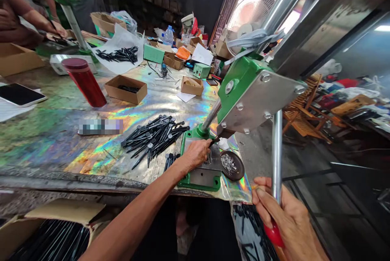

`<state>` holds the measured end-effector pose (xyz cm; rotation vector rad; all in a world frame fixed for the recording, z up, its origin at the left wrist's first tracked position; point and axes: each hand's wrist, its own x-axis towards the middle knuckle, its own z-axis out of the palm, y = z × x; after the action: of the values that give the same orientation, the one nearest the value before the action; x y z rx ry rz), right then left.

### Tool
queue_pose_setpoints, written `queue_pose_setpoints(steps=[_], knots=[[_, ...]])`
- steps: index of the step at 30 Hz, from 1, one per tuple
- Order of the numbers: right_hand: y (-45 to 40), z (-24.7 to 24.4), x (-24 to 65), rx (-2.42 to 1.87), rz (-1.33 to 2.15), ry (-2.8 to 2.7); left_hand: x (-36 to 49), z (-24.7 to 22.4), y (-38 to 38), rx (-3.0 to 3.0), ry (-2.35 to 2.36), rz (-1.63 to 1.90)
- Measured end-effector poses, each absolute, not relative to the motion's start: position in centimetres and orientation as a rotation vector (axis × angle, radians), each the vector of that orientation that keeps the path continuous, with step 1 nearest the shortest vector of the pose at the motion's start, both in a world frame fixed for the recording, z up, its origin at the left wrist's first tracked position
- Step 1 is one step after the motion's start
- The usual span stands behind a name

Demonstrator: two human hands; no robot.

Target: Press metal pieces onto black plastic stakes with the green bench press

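Observation:
My left hand (197, 154) rests on the steel bed of a green bench hand press (243, 98), its fingers pinching a thin black rod (214, 141) under the press head. My right hand (280, 208) is closed around the press's steel lever (276, 151), just above a red grip (273, 234). A round dark dish (232, 165) holding small silvery parts sits right of the press base. A loose heap of black pointed rods (155, 139) lies on the iridescent foil table top (61, 147) left of my left hand.
A co-worker's hands (57, 29) work at the far left of the table. Cardboard boxes, a red tumbler (84, 82), and a tablet (20, 94) stand on the table. A box of black rods (51, 238) sits below its front edge. A fan (250, 21) stands behind the press.

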<state>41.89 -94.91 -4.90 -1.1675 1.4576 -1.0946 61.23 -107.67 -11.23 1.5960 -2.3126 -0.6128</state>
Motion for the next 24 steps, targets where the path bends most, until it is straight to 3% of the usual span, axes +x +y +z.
queue_pose_setpoints(steps=[16, 24], knots=[[-97.0, -7.9, 42.6, -1.214, -1.236, 1.664, 61.0, -12.0, -107.6, 1.589, -2.286, -0.578], [-96.9, -9.7, 41.8, -1.257, -1.293, 1.472, 60.7, -11.5, -107.2, 1.635, -2.278, -0.573]])
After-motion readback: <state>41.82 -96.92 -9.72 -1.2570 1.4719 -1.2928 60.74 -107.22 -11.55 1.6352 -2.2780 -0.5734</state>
